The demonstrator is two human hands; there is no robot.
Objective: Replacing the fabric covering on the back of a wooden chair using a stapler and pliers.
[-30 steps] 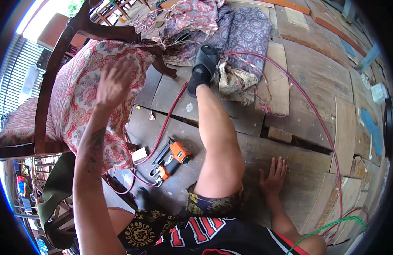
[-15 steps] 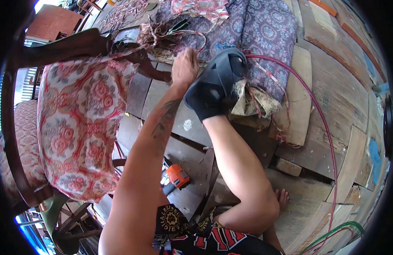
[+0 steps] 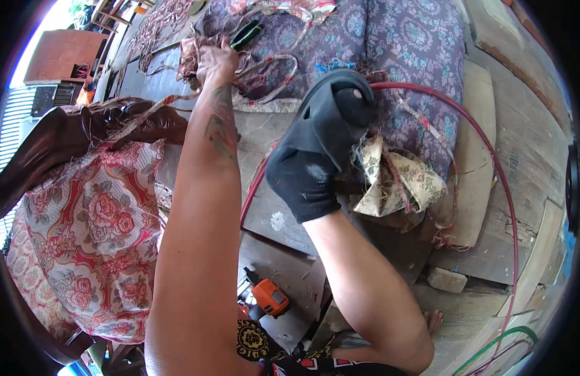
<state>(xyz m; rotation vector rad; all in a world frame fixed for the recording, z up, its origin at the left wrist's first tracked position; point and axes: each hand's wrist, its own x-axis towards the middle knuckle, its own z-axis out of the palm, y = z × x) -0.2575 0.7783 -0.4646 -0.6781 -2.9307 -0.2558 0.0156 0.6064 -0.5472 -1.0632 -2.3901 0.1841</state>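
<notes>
My left hand (image 3: 216,64) reaches into a tangle of frayed cords and scraps (image 3: 189,69), fingers curled; what they grip is unclear. A green-handled tool (image 3: 246,34) lies just beyond it. Fingertips of my right hand (image 3: 434,321) rest open on the wooden floor behind my leg. My foot in a black sock and sandal (image 3: 321,141) is beside cream fabric scraps (image 3: 396,178). A carved dark wooden chair frame (image 3: 48,144) with red floral upholstery (image 3: 105,225) is at left.
Patterned purple fabric (image 3: 415,37) covers boards at the back. A red hose (image 3: 503,175) curves to the right, near a green cord (image 3: 506,335). An orange pneumatic tool (image 3: 268,297) lies below my left forearm's reach. A wooden panel (image 3: 61,53) stands back left.
My left hand has moved from over the chair upholstery forward into the tangled cords. The view has shifted, bringing my foot closer and hiding most of my right hand behind my leg.
</notes>
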